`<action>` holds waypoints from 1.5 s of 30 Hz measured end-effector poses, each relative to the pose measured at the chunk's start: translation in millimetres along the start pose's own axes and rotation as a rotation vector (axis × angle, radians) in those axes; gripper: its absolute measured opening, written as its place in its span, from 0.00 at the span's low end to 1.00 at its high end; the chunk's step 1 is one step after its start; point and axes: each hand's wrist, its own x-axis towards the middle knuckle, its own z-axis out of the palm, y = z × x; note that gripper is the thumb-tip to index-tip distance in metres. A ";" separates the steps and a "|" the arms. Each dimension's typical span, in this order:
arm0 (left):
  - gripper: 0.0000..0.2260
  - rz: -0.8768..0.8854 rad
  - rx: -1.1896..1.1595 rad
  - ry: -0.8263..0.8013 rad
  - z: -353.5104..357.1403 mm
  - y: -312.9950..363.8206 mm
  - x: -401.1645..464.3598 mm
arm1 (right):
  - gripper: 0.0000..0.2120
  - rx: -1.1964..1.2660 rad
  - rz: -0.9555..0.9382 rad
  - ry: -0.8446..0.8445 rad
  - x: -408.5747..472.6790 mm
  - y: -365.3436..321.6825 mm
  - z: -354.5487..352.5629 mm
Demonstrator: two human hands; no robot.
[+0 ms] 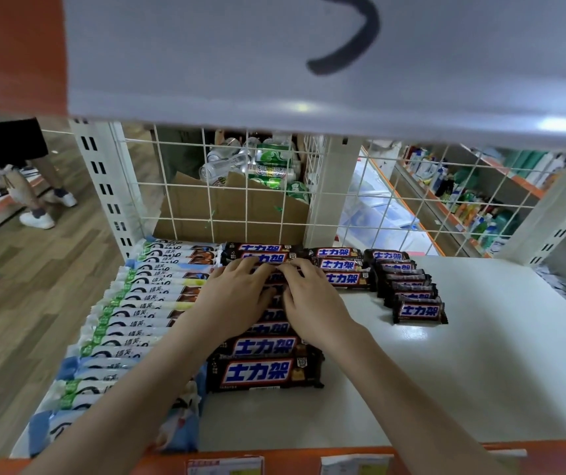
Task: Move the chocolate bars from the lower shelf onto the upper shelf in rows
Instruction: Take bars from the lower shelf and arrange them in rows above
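— So how far along are the chocolate bars (pixel 257 370)?

— Well along, I'd judge, though not finished. One long row of dark wrappers runs from the front of the white shelf (pixel 463 371) back to the wire grid (pixel 240 207). Just right of its far end lie three more bars (pixel 341 270), a second row barely started. Further right stands a third row of smaller bars (pixel 411 289), reaching about halfway forward.

— And the hands?

— Both are on the middle of the long row. The left hand (pixel 237 299) and right hand (pixel 312 303) lie side by side, fingers (pixel 257 265) fairly straight and pressed flat on the wrappers, gripping nothing that I can see. It looks like squaring up the row.

— What's left?

— Filling out the short second row, probably the third too. The shelf the bars come from is out of view, so I cannot tell how many remain.

— Anything beside them?

— A row of pale blue-and-white packets (pixel 130 320) along the left edge, touching the long row. Through the grid sits a cardboard box (pixel 230 210) with green cans.
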 end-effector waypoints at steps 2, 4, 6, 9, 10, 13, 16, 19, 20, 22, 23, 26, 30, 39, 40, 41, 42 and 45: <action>0.21 0.004 -0.003 0.002 0.6 -0.9 -0.4 | 0.20 0.009 0.001 -0.005 0.1 -0.1 0.1; 0.21 0.003 -0.003 -0.004 0.5 -2.0 -0.2 | 0.20 0.010 -0.001 -0.008 0.6 0.2 -0.1; 0.21 0.002 -0.002 -0.012 -0.8 -2.1 1.7 | 0.19 0.004 -0.009 0.007 3.2 1.6 -1.6; 0.21 -0.016 -0.001 0.014 -6.5 -2.6 11.0 | 0.20 -0.034 -0.027 0.041 13.7 4.6 -6.3; 0.21 -0.023 0.000 0.025 -8.5 -3.6 15.1 | 0.20 -0.059 -0.033 0.034 18.5 5.8 -7.5; 0.20 -0.029 0.015 0.007 -9.6 -8.0 24.0 | 0.22 -0.122 -0.020 -0.058 29.8 8.7 -6.8; 0.20 -0.039 0.030 -0.007 -3.7 -10.9 24.2 | 0.21 -0.092 -0.003 -0.092 33.3 9.0 -2.6; 0.20 -0.042 0.028 0.011 0.1 -13.6 22.7 | 0.21 -0.080 -0.020 -0.065 32.5 8.5 1.1; 0.20 -0.042 0.018 0.006 0.2 -14.5 22.4 | 0.21 -0.078 -0.023 -0.064 32.4 8.7 1.5; 0.20 -0.041 0.003 -0.005 -0.6 -15.6 22.2 | 0.21 -0.063 -0.025 -0.067 32.6 9.3 0.7; 0.20 -0.039 0.004 -0.009 -0.9 -15.6 21.5 | 0.20 -0.057 -0.024 -0.066 31.9 9.5 -0.1; 0.21 -0.029 0.028 -0.005 -2.1 -14.3 18.3 | 0.21 -0.040 -0.014 -0.033 25.4 8.8 -3.8; 0.21 0.012 0.018 0.022 -8.1 -7.8 10.9 | 0.21 -0.039 0.018 0.017 3.5 7.5 -13.0; 0.22 0.182 -0.098 -0.024 -18.3 47.7 -1.8 | 0.18 -0.046 0.116 0.091 -47.5 32.2 -45.8; 0.22 0.199 -0.092 -0.035 -16.4 55.3 -2.9 | 0.18 -0.044 0.126 0.104 -51.8 37.6 -47.2; 0.22 0.211 -0.084 -0.042 -14.1 62.2 -2.7 | 0.18 -0.047 0.128 0.116 -55.3 43.4 -48.4; 0.22 0.218 -0.074 -0.046 -11.5 67.9 -1.7 | 0.18 -0.054 0.125 0.121 -57.6 49.5 -49.1; 0.22 0.193 -0.046 -0.062 -3.9 81.8 7.6 | 0.20 -0.093 0.110 0.108 -57.2 69.8 -50.1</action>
